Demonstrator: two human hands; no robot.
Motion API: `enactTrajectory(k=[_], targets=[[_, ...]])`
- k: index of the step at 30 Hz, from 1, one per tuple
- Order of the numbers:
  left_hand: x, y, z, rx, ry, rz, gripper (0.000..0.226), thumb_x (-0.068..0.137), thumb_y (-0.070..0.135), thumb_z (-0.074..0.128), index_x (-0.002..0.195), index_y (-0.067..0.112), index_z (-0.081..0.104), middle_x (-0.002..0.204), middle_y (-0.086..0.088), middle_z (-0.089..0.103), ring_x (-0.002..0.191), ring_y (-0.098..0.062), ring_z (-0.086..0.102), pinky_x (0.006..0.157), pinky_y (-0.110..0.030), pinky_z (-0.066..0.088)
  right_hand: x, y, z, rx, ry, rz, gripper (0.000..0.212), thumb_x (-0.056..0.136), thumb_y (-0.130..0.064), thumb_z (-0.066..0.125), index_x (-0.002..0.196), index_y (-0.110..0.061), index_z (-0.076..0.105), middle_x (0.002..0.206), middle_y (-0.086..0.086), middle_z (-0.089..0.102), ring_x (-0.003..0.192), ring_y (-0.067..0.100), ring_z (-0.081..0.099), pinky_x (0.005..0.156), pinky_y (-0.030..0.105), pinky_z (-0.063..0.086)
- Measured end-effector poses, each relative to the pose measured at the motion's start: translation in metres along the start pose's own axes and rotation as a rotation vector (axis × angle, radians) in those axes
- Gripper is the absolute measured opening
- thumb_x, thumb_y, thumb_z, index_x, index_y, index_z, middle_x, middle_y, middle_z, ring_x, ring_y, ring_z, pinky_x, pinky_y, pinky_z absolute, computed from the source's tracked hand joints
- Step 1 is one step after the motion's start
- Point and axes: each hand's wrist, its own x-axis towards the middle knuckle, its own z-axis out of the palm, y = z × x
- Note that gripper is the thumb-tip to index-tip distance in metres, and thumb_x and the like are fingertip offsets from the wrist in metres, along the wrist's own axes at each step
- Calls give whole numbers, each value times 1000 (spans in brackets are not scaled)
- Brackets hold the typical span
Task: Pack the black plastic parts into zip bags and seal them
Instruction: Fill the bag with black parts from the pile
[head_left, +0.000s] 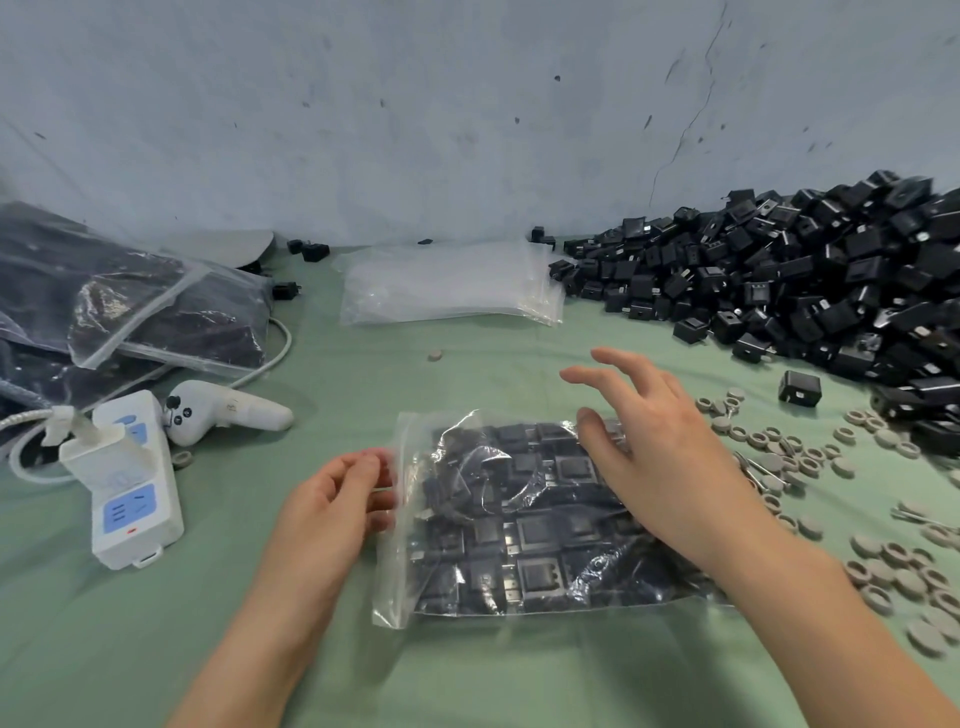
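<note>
Pinching the zip edge of the filled zip bag (395, 571) at the desk's (156, 649) front middle, my left grip (332, 499) steadies it; my right grip (660, 457) is spread open over it. I'd flatten the black plastic parts (535, 530), then press the seal end to end.

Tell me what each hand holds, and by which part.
The left hand pinches the filled zip bag at its zip-strip edge, on the bag's left side. The right hand holds nothing: its fingers are spread open over the bag.
</note>
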Motion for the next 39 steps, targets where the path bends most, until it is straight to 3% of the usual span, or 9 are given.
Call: enactTrajectory(k=[4, 6, 9, 13, 18, 23, 27, 34, 39], targets=[[-13, 9, 5, 77, -93, 39, 35, 76, 46, 67, 87, 13, 72, 84, -5, 76, 75, -15, 72, 64, -19, 56, 0, 1, 2, -7, 3, 5, 39, 101, -35, 44, 139, -37, 46, 154, -9, 34, 138, 14, 35, 114, 41, 35], [-15, 9, 12, 69, -105, 57, 28, 78, 32, 70, 91, 8, 66, 86, -9, 75, 77, -16, 73, 65, -17, 56, 0, 1, 3, -10, 3, 5, 39, 100, -35, 43, 139, -37, 46, 154, -9, 34, 137, 15, 35, 114, 40, 35], [-12, 11, 20, -128, -127, -31, 8, 96, 10, 57, 94, 3, 54, 92, -16, 76, 84, -22, 75, 64, -18, 57, -1, 0, 5, -7, 2, 3, 39, 99, -36, 42, 138, -38, 46, 154, -9, 34, 138, 15, 34, 114, 40, 32], [-9, 18, 25, -331, -146, -150, 8, 102, 6, 47, 94, 6, 48, 94, -24, 73, 89, -32, 74, 62, -26, 59, -1, 0, 6, -4, -2, -5, 39, 99, -36, 42, 138, -38, 46, 154, -9, 33, 138, 15, 35, 114, 42, 35], [-11, 19, 16, -206, -145, -149, 9, 98, 10, 55, 97, 2, 56, 93, -19, 74, 68, -23, 72, 57, -27, 59, -1, -1, 3, 5, -37, -8, 40, 98, -42, 41, 138, -40, 46, 153, -14, 33, 139, 12, 33, 116, 41, 33], [-14, 22, 17, -217, -181, -224, 12, 100, 12, 52, 99, 0, 54, 83, -19, 73, 62, -29, 71, 51, -31, 58, -2, -10, 4, -43, -214, -120, 48, 87, -66, 43, 132, -50, 47, 155, -19, 29, 143, 8, 21, 121, 37, 15], [-14, 24, 19, -243, -199, -232, 9, 101, 11, 50, 99, 2, 51, 95, -25, 73, 71, -37, 73, 55, -35, 60, -5, -20, 20, -111, -243, -199, 50, 89, -65, 48, 134, -45, 46, 158, -12, 28, 147, 13, 17, 125, 40, 3], [-15, 28, 21, -397, -278, -266, 3, 101, 10, 46, 99, 9, 45, 107, -32, 68, 96, -46, 69, 71, -43, 62, -8, -23, 36, -146, -102, -213, 37, 96, -45, 56, 131, -33, 55, 150, -3, 43, 142, 22, 35, 123, 47, 19], [-13, 27, 19, -394, -118, -156, 15, 98, 14, 53, 107, 2, 57, 114, -26, 68, 94, -36, 72, 67, -37, 62, -10, -18, 24, -81, -42, -189, 40, 100, -46, 46, 137, -31, 51, 149, -5, 43, 140, 18, 34, 121, 42, 23]])
